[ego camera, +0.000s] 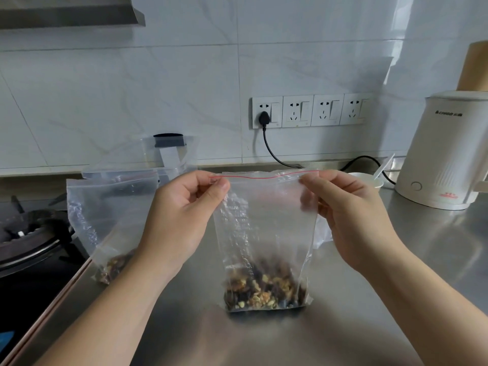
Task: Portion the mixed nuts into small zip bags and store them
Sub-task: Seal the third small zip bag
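Home kitchen. Stainless steel tabletop (pixel 369 299) ran along white marble-look tiled wall (pixel 132 88). Gas hob (pixel 29 233) sat at left, range hood (pixel 71 11) edge above it. Row of wall sockets (pixel 311 110), one with plug in. White electric kettle (pixel 438 151) stood at right.

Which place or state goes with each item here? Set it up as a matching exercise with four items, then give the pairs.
Items:
1. held bag
2. second bag
3. kettle
4. plug

Places or states:
A. far right of the counter
B. in the leftmost wall socket
C. pinched at both top corners, nuts at the bottom
D. standing by the stove, behind the left forearm

Pairs: 1-C, 2-D, 3-A, 4-B

The left hand and right hand do the pinching.
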